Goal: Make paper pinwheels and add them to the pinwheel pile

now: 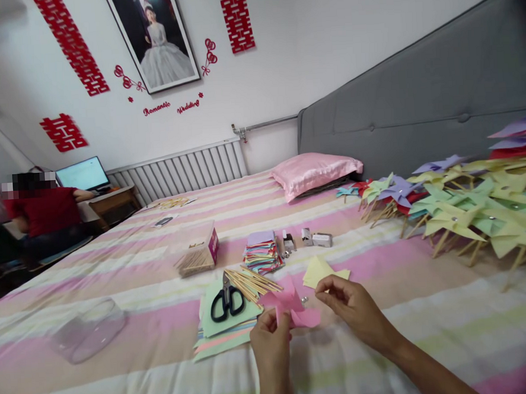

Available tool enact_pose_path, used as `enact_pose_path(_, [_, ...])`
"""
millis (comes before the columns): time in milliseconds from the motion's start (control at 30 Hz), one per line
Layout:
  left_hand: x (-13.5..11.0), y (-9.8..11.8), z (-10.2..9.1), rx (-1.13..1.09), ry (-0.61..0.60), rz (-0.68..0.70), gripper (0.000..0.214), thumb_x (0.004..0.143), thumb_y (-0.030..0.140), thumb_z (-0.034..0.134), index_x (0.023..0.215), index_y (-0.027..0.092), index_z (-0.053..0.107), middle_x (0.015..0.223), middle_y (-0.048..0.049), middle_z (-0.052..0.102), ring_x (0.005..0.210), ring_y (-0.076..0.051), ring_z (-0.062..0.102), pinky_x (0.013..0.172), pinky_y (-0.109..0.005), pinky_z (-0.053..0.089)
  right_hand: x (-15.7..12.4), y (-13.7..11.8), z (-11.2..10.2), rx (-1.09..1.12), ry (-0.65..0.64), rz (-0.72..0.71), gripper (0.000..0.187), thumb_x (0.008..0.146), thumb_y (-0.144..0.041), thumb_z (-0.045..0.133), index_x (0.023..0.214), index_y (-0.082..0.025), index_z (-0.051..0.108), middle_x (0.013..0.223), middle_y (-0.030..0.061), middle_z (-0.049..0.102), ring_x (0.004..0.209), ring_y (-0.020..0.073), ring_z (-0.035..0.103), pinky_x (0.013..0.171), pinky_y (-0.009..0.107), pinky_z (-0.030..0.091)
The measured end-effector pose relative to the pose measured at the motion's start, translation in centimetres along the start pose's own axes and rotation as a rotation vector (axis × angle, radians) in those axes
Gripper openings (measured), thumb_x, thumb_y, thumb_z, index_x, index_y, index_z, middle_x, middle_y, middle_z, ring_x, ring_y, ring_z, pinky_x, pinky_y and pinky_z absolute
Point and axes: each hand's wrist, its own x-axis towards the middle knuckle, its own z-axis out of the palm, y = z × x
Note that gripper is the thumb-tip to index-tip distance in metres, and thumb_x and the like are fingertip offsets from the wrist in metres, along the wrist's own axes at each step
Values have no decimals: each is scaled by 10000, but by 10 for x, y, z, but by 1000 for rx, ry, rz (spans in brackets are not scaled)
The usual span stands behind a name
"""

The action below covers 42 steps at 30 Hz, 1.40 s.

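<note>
My left hand [272, 338] is closed on a pink paper pinwheel [292, 307], its blades folded in toward the middle. Just right of it, my right hand [344, 298] is pinched with thumb against fingers; whatever is between them is too small to make out. Small silvery bits [304, 300] show between the pinwheel and the right hand. Beyond them lie yellow paper pieces [321, 270]. To the left, black-handled scissors [227, 299] rest on a stack of coloured paper sheets [222, 343], beside a fan of thin wooden sticks [249, 284].
Behind sit a pile of coloured paper squares [261, 250], small boxes [321, 240] and a clear box of sticks [199, 257]. A clear plastic container [90, 331] lies left. Finished pinwheels [468, 208] crowd the right, near a pink pillow [315, 171]. A person [43, 210] sits at a monitor.
</note>
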Motion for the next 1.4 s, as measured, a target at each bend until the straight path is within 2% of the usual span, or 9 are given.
enact_pose_path(167, [-2, -3, 5, 10, -45, 18, 213, 550, 326, 678, 546, 118, 631, 403, 27, 495, 375, -68, 354, 392, -190, 265, -11, -15, 12, 70, -80, -62, 151, 795, -299, 523, 748, -180, 604, 638, -15, 545, 551, 111, 440, 526, 209, 355])
enact_pose_path(333, [-2, -4, 10, -3, -70, 28, 233, 517, 337, 683, 537, 109, 642, 401, 16, 516, 361, -67, 364, 391, -193, 274, -12, -17, 15, 29, -73, -102, 136, 793, -253, 528, 728, -183, 625, 721, 9, 573, 617, 124, 507, 570, 215, 390])
enact_pose_path(467, [-4, -2, 12, -18, -80, 43, 236, 493, 348, 694, 494, 119, 636, 396, 16, 515, 368, -72, 373, 392, -195, 264, -10, -12, 15, 6, -61, -65, 145, 781, -281, 549, 727, -193, 651, 743, 20, 561, 698, 148, 546, 624, 229, 424])
enact_pose_path(733, [-7, 6, 9, -12, -152, 32, 219, 534, 332, 693, 525, 118, 652, 433, 5, 544, 394, -83, 404, 411, -201, 291, -9, -8, 15, -1, -31, -29, 166, 742, -330, 597, 688, -190, 669, 679, 4, 526, 600, 134, 506, 539, 224, 391])
enact_pose_path(1033, [-3, -6, 10, 3, -121, 63, 228, 546, 335, 679, 546, 110, 646, 423, 9, 526, 397, -78, 378, 407, -196, 267, -8, -10, 14, 30, -43, -21, 195, 749, -350, 589, 684, -185, 669, 673, 0, 514, 584, 124, 483, 526, 219, 372])
enact_pose_path(1233, [-5, -3, 11, 3, -119, 92, 193, 559, 310, 669, 540, 120, 640, 431, 15, 530, 398, -77, 370, 411, -198, 272, -9, -11, 13, 46, -56, -10, 211, 761, -345, 572, 661, -173, 644, 660, -9, 482, 572, 117, 464, 521, 214, 373])
enact_pose_path(1400, [-5, -3, 12, 32, -114, 174, 167, 572, 273, 652, 495, 132, 609, 437, 28, 512, 430, -84, 391, 436, -194, 290, -9, -11, 14, 38, -47, -18, 203, 773, -332, 552, 659, -174, 608, 673, -8, 479, 583, 122, 458, 530, 224, 370])
